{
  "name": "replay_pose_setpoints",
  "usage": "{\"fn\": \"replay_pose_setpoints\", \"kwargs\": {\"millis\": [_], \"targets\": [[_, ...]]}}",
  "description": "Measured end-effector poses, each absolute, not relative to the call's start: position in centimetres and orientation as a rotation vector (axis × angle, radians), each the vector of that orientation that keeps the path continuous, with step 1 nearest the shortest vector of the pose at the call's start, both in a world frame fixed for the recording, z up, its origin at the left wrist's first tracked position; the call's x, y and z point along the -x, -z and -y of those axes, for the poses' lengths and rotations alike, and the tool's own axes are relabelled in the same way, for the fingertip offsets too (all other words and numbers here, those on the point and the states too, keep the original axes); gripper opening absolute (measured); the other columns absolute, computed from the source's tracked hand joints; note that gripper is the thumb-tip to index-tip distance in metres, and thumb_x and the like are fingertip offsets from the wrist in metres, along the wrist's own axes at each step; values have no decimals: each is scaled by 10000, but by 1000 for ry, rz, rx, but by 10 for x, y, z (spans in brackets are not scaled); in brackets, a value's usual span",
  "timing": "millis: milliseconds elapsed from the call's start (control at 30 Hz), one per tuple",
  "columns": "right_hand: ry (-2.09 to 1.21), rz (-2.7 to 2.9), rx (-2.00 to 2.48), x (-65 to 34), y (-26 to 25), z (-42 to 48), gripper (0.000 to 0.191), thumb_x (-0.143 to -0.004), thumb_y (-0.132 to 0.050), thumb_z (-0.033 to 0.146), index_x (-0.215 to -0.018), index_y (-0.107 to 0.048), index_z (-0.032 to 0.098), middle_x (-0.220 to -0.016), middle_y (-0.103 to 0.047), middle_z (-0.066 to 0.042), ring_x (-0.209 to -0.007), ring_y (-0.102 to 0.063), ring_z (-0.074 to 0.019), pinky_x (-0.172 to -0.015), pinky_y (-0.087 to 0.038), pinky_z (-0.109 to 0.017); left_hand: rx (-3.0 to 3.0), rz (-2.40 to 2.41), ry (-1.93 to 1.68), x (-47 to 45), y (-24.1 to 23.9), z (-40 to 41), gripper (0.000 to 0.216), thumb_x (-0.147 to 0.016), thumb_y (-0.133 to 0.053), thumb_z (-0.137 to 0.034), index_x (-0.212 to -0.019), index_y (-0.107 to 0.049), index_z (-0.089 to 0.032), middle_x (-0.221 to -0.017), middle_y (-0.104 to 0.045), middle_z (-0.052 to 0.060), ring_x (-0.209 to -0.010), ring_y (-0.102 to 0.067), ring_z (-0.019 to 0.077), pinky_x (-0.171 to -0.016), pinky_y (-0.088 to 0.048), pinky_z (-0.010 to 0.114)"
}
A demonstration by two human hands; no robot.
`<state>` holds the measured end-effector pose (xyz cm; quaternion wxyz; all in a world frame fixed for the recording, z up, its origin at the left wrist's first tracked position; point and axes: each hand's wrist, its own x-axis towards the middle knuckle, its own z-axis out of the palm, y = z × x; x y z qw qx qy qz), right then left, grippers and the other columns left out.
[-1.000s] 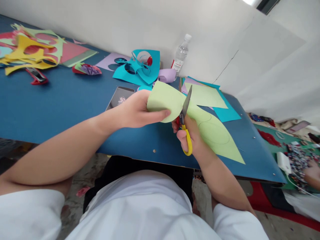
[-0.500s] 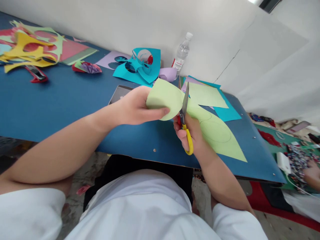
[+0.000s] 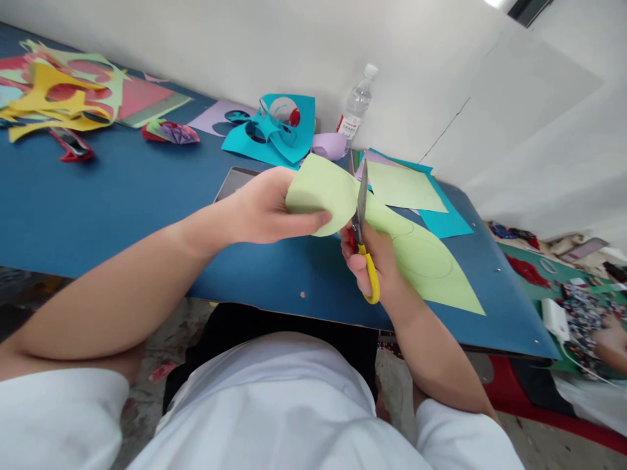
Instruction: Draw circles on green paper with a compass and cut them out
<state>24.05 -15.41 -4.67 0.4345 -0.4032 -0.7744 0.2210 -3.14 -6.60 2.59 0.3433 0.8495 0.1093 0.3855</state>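
My left hand [image 3: 267, 209] is closed on the curled left end of a light green paper sheet [image 3: 421, 258] with pencilled circles on it. My right hand [image 3: 375, 261] grips yellow-handled scissors [image 3: 363, 228], blades pointing up and away, cutting into the green sheet just right of my left thumb. The sheet's right part lies over the blue table [image 3: 122, 196] and hides part of my right hand. A dark phone or tablet [image 3: 234, 179] lies on the table behind my left hand.
Teal cut-out scraps [image 3: 279, 130], a lilac paper roll [image 3: 329, 145] and a plastic water bottle [image 3: 356, 108] stand by the wall. Yellow, red and green paper scraps [image 3: 59, 94] pile at far left. Green and teal sheets [image 3: 416, 192] lie at right. Another person's hand [image 3: 610, 339] shows at far right.
The scissor blades have closed and turned slightly more upright, advancing into the green paper. My left hand has barely shifted.
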Motion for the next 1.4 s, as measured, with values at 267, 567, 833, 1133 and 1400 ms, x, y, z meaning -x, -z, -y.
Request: {"fn": "replay_pose_setpoints", "kwargs": {"millis": [267, 567, 833, 1133, 1400], "targets": [[-524, 1926, 971, -240, 43, 157, 786, -1139, -516, 1089, -1190, -692, 325, -708, -595, 47, -558, -590, -213, -601, -511, -421, -2281, -282, -953, 36, -30, 67, 345, -1084, -874, -419, -871, -656, -257, -724, -618, -30, -687, -540, 173, -657, -521, 290], [-624, 1865, 1043, -238, 41, 161, 869, -1055, -543, 1164, -1159, -726, 320, -689, -563, 40, -593, -610, -231, -615, -563, -426, -2271, -293, -934, 37, -30, 65, 388, -1081, -916, -487, -892, -671, -253, -750, -640, -21, -711, -571, 180, -659, -542, 279], [-587, 1898, 985, -239, 37, 161, 783, -1126, -583, 1075, -1116, -716, 304, -678, -590, 48, -509, -545, -192, -580, -520, -407, -2292, -333, -912, 43, -37, 67, 316, -1052, -863, -416, -847, -683, -256, -743, -655, -18, -707, -594, 191, -675, -546, 322], [-519, 1928, 944, -237, 30, 159, 718, -1180, -605, 998, -1100, -690, 290, -686, -605, 61, -522, -555, -165, -575, -482, -351, -2260, -375, -1035, 44, -40, 69, 313, -1060, -745, -310, -794, -581, -279, -686, -534, -53, -670, -481, 166, -625, -442, 352], [-585, 1891, 949, -237, 33, 157, 763, -1139, -625, 1041, -1135, -725, 285, -680, -612, 66, -521, -558, -168, -604, -515, -348, -2203, -371, -1037, 42, -35, 66, 320, -1043, -888, -391, -861, -656, -266, -677, -567, -52, -663, -526, 171, -598, -476, 335]]}}
